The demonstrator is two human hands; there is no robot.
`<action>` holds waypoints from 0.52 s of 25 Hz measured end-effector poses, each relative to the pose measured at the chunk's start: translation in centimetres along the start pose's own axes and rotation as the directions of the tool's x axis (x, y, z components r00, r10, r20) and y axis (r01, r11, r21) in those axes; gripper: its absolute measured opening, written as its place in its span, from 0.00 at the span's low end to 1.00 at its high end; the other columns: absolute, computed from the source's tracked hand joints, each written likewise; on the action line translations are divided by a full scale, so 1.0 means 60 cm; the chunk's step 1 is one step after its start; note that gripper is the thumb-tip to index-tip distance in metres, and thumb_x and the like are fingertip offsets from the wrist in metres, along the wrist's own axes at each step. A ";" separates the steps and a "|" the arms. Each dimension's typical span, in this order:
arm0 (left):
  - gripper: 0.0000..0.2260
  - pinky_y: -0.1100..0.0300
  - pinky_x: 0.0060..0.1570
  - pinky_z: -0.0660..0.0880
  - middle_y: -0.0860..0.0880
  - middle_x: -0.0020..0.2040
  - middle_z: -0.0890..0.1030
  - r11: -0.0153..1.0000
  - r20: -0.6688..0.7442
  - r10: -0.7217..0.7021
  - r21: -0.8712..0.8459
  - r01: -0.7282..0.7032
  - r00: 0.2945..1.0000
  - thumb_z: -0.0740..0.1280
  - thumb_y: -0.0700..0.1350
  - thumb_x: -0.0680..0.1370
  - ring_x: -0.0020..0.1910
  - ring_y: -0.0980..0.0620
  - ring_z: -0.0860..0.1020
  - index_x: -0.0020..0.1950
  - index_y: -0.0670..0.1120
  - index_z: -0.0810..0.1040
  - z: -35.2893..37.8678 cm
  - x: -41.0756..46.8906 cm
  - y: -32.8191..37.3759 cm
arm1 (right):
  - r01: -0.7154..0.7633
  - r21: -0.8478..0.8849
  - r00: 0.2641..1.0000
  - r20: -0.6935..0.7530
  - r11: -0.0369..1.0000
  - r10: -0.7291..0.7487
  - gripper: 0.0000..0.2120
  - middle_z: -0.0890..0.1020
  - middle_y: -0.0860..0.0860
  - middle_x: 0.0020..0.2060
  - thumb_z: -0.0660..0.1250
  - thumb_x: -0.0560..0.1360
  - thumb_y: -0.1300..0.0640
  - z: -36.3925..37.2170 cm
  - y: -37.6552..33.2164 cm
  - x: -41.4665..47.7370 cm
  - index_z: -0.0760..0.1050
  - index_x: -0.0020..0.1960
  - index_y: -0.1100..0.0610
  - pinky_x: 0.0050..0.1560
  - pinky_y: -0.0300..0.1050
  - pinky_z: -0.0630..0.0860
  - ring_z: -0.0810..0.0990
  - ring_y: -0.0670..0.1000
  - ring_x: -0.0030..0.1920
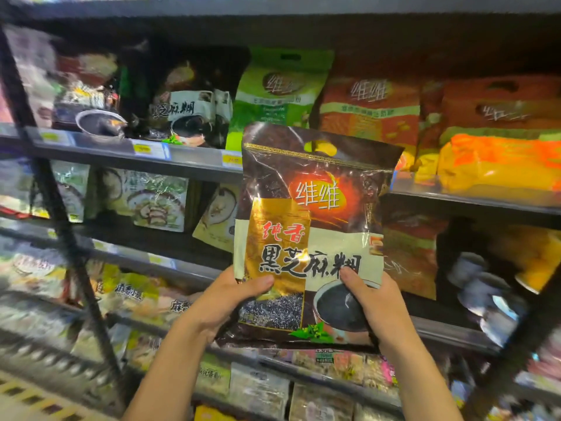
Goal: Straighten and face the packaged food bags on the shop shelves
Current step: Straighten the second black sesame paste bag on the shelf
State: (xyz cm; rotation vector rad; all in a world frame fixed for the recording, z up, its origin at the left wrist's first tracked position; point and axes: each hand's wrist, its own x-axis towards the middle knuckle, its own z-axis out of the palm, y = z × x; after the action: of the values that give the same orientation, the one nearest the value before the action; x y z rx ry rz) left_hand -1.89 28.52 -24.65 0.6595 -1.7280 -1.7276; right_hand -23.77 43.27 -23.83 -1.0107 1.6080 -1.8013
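Dark sesame bag [312,232] is off the shelf, held upright in the air in front of the middle shelves, label toward the camera, slightly tilted. Left hand [233,302] and right hand [373,302] each grip a bottom corner, thumbs on the front. Similar dark bags [188,107] stand on the upper shelf [100,148], left of the green bag [273,95], so that's probably its slot. Keep the two-corner grip, set the base square to the shelf's front edge, label forward, don't crush neighbours
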 end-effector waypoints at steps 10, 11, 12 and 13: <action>0.27 0.49 0.61 0.80 0.51 0.52 0.89 0.980 -0.223 -0.145 0.105 0.172 0.964 0.78 0.63 0.65 0.55 0.48 0.86 0.60 0.53 0.81 -0.228 -0.135 -0.116 | -0.169 -0.061 0.985 -0.037 0.984 0.167 0.09 0.89 0.46 0.45 0.77 0.74 0.54 0.259 0.145 -0.106 0.82 0.53 0.49 0.39 0.36 0.79 0.87 0.45 0.45; 0.21 0.51 0.58 0.81 0.50 0.52 0.88 0.977 -0.247 -0.153 0.107 0.184 0.957 0.77 0.59 0.70 0.55 0.46 0.85 0.59 0.53 0.81 -0.259 -0.150 -0.126 | -0.191 -0.073 0.981 -0.040 0.979 0.189 0.10 0.88 0.46 0.46 0.77 0.74 0.52 0.293 0.158 -0.119 0.81 0.54 0.50 0.40 0.37 0.79 0.86 0.45 0.46; 0.18 0.54 0.54 0.81 0.49 0.51 0.88 0.976 -0.258 -0.160 0.106 0.192 0.953 0.76 0.56 0.72 0.55 0.46 0.85 0.59 0.53 0.81 -0.288 -0.165 -0.136 | -0.207 -0.085 0.978 -0.040 0.975 0.204 0.13 0.88 0.48 0.48 0.78 0.73 0.49 0.325 0.177 -0.130 0.81 0.55 0.51 0.40 0.38 0.79 0.86 0.46 0.47; 0.17 0.56 0.52 0.80 0.50 0.52 0.88 0.974 -0.263 -0.168 0.105 0.201 0.950 0.76 0.55 0.73 0.55 0.47 0.85 0.59 0.53 0.80 -0.314 -0.180 -0.146 | -0.209 -0.098 0.978 -0.028 0.973 0.207 0.20 0.88 0.50 0.49 0.79 0.70 0.43 0.354 0.194 -0.142 0.81 0.57 0.52 0.42 0.40 0.78 0.86 0.48 0.49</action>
State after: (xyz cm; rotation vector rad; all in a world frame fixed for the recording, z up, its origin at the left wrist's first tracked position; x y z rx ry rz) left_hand 18.51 22.82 -34.65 1.0824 -1.6511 -1.5796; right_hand -2.85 35.44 -36.50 -0.8368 1.7606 -1.6075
